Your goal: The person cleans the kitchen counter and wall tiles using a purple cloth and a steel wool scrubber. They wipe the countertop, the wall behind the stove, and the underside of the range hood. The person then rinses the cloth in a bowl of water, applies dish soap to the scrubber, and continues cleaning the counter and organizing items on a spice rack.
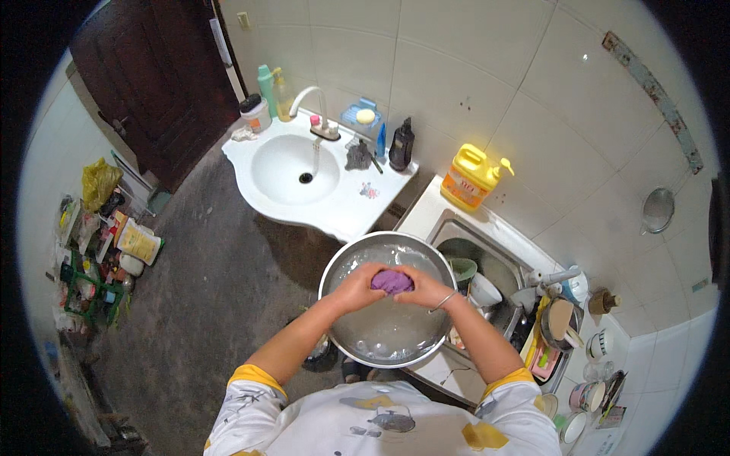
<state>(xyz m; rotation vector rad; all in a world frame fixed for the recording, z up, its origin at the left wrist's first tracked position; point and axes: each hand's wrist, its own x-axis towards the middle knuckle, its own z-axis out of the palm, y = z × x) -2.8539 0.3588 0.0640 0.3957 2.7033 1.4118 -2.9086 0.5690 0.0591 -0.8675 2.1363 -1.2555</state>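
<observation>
A bunched purple cloth (392,281) is squeezed between both of my hands. My left hand (363,289) grips its left side, and my right hand (421,289) grips its right side. Beneath them is a wide round metal pan (328,336) with a pale rim, holding cloudy water with a few bubbles. Both hands are over the middle of the pan; whether the cloth touches the water I cannot tell. A thin bracelet circles my right wrist. What supports the pan is hidden below it.
Right of the pan, a steel sink (442,228) holds bowls (486,288). A yellow pump jug (469,179) stands on the counter behind. Ahead is a white washbasin (342,214) with a faucet (323,114). Dishes and pans crowd the right counter; bags and a green crate (85,293) lie left.
</observation>
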